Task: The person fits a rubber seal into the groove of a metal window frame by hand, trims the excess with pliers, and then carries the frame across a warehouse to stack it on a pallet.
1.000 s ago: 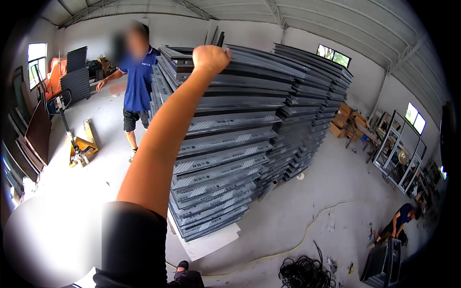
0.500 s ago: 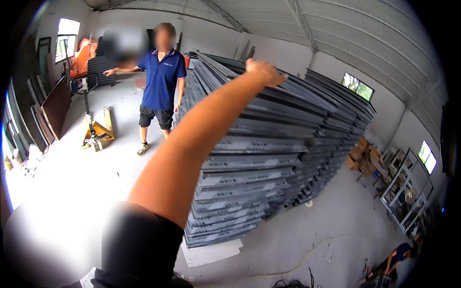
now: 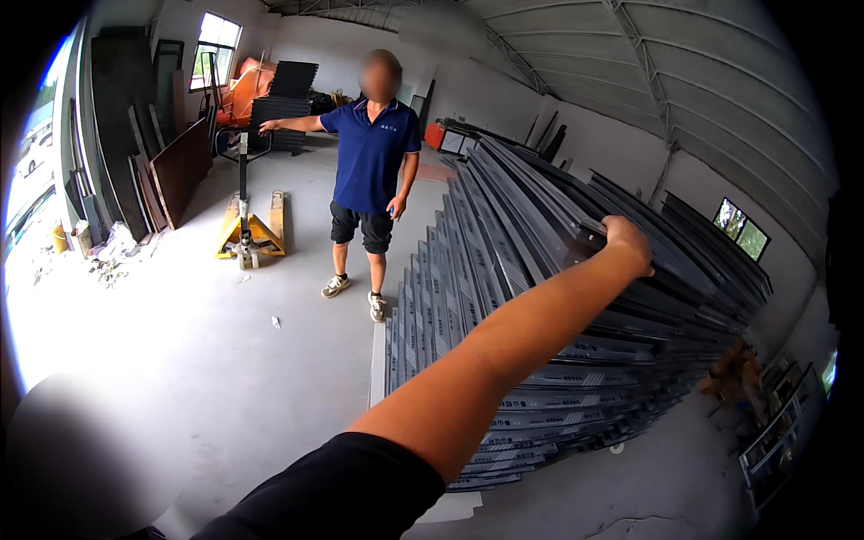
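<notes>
My left arm, in a black sleeve, stretches to the upper right. Its hand, my left hand [image 3: 628, 245], is closed over the near corner of a dark grey metal frame [image 3: 540, 211] on top of a tall stack. The fingertips are mostly hidden behind the hand and the frame. Below, many similar long grey frames [image 3: 549, 400] lie piled, their ends fanned out and carrying printed film. My right hand is out of view.
A person [image 3: 373, 162] in a navy polo shirt stands left of the stack, one arm held out sideways. Behind them is a yellow pallet truck [image 3: 250, 236]. Panels [image 3: 180, 171] lean along the left wall. Metal frames [image 3: 776, 450] stand at the far right.
My view has swung left, so the stack sits further right. My left hand, earlier stretched over the stack, is now closed on a frame corner. The other person's arm is raised higher.
</notes>
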The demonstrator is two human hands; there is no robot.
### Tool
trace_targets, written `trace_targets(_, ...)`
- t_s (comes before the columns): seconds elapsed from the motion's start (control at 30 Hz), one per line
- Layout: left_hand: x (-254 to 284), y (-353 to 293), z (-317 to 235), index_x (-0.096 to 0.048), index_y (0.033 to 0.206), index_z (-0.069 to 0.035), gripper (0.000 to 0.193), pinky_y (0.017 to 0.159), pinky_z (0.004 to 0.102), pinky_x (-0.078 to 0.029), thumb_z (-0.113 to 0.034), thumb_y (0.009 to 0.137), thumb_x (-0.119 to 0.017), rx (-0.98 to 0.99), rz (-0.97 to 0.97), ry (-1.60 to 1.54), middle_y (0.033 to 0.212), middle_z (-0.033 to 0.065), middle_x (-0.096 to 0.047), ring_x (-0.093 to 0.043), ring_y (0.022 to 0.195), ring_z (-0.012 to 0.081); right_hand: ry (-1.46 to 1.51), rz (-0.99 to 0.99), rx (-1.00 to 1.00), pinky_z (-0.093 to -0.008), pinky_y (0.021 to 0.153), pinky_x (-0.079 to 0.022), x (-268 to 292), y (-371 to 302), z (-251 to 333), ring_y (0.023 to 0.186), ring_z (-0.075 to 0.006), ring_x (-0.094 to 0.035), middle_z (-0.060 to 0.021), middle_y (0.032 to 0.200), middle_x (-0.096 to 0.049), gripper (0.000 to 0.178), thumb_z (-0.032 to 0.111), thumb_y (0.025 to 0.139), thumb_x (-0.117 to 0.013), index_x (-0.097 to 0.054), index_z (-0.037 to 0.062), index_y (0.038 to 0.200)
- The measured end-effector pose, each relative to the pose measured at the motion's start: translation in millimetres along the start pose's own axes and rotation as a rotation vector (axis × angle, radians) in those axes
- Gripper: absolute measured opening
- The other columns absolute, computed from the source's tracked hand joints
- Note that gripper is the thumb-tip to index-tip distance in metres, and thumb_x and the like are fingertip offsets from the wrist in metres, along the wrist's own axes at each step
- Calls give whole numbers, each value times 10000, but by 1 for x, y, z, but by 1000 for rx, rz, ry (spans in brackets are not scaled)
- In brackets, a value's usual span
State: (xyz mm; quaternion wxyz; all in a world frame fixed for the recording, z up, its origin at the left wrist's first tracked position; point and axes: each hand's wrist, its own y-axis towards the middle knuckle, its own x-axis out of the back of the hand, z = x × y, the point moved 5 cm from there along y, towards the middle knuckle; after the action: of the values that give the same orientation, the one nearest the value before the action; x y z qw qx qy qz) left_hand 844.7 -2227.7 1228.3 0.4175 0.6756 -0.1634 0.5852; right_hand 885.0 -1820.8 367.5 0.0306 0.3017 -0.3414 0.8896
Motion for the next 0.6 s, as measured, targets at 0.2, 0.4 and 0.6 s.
trace_targets(0.2,-10,18,2,-618,1258,-145,637,947,475,-404,-639,887,-463,-1,17,-16,1283,77,-589,-549,1188,296,-27,50,33,-381,624,-501,-3,23,30,630,-219,-625,-72,842,-677,221,300,860,-605,-649,91,916)
trace_targets(0.4,-51,98,-49,-624,1247,-154,401,892,558,-393,-347,900,-571,87,-16,-63,1241,74,-591,-538,1144,337,-32,95,-41,-382,644,-508,-18,7,13,641,-221,-633,-71,858,-682,234,307,866,-602,-655,90,934)
trace_targets(0.6,-34,79,-18,-557,1328,-133,469,949,636,-351,-350,912,-561,35,-60,-11,1343,136,-523,-458,1248,403,-93,70,-27,-384,663,-515,-69,-26,-39,652,-222,-641,-71,873,-687,247,315,873,-599,-661,89,951)
